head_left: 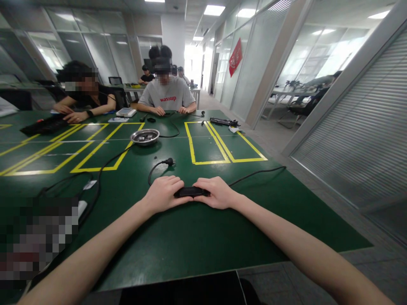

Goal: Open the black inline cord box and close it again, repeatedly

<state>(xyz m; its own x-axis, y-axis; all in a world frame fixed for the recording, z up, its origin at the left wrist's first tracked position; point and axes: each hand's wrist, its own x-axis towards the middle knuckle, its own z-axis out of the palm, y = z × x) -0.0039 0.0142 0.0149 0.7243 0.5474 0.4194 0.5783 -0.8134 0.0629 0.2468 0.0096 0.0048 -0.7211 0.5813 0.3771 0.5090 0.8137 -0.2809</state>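
Note:
A black power adapter brick (192,192), or a similar dark oblong block with cords, is held level between my two hands just over the green table (197,250). My left hand (164,193) grips its left end, thumb along the near side and fingers over the top. The right end is gripped the same way by my right hand (216,192). From the left side a black cord curls up to a plug (170,162), which lies beyond my left hand. Another black cord (257,172) runs off to the right across the table. My palms hide both ends of the block.
A steel bowl (144,137) holding small metal parts stands further back. Yellow tape rectangles (211,162) mark the tabletop. Loose cables (101,178) lie to the left. Two people sit across the table, one handling a dark long object (47,123). A folded black tripod-like item (224,122) lies at the far edge.

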